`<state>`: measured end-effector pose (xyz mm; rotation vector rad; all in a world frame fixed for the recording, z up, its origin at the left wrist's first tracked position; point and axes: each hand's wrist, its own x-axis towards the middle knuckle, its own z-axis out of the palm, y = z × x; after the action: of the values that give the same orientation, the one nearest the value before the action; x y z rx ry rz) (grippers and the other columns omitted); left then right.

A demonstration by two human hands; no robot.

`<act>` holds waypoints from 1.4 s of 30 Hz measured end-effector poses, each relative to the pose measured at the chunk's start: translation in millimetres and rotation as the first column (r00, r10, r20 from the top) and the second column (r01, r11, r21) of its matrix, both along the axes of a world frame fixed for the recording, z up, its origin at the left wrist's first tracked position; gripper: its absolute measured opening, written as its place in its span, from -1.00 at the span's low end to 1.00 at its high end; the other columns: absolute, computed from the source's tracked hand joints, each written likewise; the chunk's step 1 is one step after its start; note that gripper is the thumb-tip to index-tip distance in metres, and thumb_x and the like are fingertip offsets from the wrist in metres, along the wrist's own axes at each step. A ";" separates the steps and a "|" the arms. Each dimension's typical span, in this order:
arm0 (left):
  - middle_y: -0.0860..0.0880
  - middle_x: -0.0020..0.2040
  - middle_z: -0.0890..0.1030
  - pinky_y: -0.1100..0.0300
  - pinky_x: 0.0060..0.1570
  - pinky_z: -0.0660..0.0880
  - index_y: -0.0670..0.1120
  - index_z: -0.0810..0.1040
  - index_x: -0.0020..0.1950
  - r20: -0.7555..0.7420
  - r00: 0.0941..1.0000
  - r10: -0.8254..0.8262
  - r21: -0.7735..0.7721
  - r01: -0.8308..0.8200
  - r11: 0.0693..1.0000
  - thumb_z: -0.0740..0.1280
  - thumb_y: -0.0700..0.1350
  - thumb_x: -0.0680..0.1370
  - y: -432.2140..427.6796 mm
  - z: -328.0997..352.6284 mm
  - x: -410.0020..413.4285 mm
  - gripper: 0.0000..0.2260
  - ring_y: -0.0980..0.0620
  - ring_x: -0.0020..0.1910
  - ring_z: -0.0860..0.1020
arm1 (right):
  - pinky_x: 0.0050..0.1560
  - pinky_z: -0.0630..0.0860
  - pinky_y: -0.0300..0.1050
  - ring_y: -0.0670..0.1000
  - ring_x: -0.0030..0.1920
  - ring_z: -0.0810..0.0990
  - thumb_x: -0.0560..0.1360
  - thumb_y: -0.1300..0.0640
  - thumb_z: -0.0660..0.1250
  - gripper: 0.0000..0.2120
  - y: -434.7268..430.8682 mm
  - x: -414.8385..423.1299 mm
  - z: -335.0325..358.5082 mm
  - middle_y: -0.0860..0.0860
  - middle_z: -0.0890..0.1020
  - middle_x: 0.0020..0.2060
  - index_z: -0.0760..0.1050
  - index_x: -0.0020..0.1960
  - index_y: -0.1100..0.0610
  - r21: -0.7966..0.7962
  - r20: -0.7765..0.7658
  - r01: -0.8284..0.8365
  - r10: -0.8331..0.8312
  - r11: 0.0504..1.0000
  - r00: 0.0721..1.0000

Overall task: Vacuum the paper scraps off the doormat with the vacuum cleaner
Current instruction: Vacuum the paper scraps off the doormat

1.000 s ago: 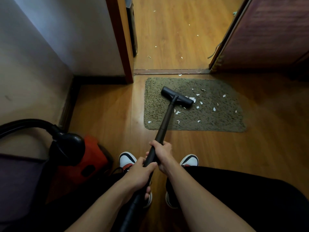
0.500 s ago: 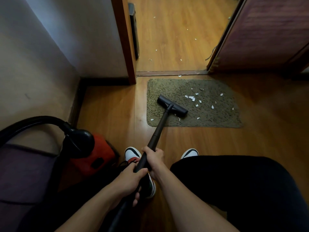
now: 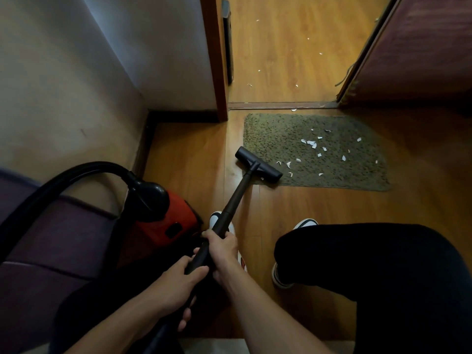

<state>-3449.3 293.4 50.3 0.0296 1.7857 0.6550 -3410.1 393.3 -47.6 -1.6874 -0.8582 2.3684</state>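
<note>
Both my hands grip the black vacuum wand [image 3: 233, 200], left hand [image 3: 176, 284] below right hand [image 3: 222, 247]. I have pulled the flat black floor nozzle [image 3: 258, 167] back to the near-left corner of the olive-green doormat [image 3: 286, 139], leaving that side clean. White paper scraps [image 3: 312, 143] remain mid-mat and rightward; they need further strokes.

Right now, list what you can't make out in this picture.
- Mat under the nozzle: head view, nozzle covers it, so scraps there unknown.
- Hose: head view, cut off at the left edge.
- Wand lower end: hidden by left hand and right hand.
</note>
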 end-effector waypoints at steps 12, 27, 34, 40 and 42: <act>-0.09 -0.39 0.49 0.23 -0.56 0.42 0.11 0.42 0.14 0.012 1.000 0.008 0.001 -0.008 1.000 0.25 0.07 0.64 -7.1 -2.1 2.0 -0.89 0.05 -0.57 0.44 | -0.29 0.66 0.05 0.08 -0.42 0.65 0.54 0.25 0.38 -0.83 -6.8 1.9 -1.3 0.21 0.62 -0.24 0.45 0.10 0.20 0.004 0.015 -0.020 0.020 1.000 1.000; -0.11 -0.38 0.48 0.21 -0.57 0.45 0.06 0.33 0.32 0.020 0.996 -0.091 0.068 0.090 0.994 0.22 0.03 0.65 73.1 -34.6 6.5 -0.75 0.04 -0.58 0.45 | -0.31 0.64 0.01 0.08 -0.50 0.62 0.52 0.26 0.40 -0.86 72.6 8.4 -24.2 0.06 0.59 -0.54 0.47 0.02 0.24 0.097 0.087 0.063 -0.072 0.993 0.994; -0.14 -0.37 0.49 0.19 -0.54 0.47 0.09 0.26 0.40 0.045 0.991 -0.124 0.090 0.120 0.989 0.21 0.06 0.64 123.5 -55.3 5.3 -0.66 -0.01 -0.56 0.46 | -0.36 0.65 -0.02 0.06 -0.46 0.65 0.52 0.22 0.44 -0.83 123.8 11.3 -38.2 0.22 0.61 -0.24 0.46 0.02 0.22 0.132 0.114 0.085 -0.100 0.988 0.989; -0.12 -0.38 0.48 0.20 -0.56 0.47 0.18 0.19 0.41 0.115 0.984 -0.138 0.125 0.123 0.984 0.20 0.04 0.66 167.2 -64.5 4.5 -0.66 0.02 -0.57 0.47 | -0.37 0.63 -0.06 0.02 -0.48 0.64 0.53 0.24 0.43 -0.79 166.5 17.3 -45.5 0.17 0.60 -0.27 0.46 0.10 0.24 0.149 0.122 0.099 -0.117 0.984 0.986; -0.13 -0.36 0.47 0.19 -0.54 0.48 0.14 0.22 0.39 0.127 0.981 -0.150 0.128 0.134 0.983 0.20 0.05 0.66 181.3 -67.3 5.5 -0.68 0.02 -0.56 0.47 | -0.37 0.63 -0.05 0.03 -0.48 0.64 0.53 0.26 0.42 -0.82 181.1 19.7 -47.3 0.18 0.60 -0.29 0.46 0.06 0.23 0.160 0.120 0.110 -0.130 0.981 0.984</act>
<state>-3443.9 474.7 -17.0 0.1879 1.5962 0.6437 -3390.4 574.4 -94.9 -1.7930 -0.9042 2.0784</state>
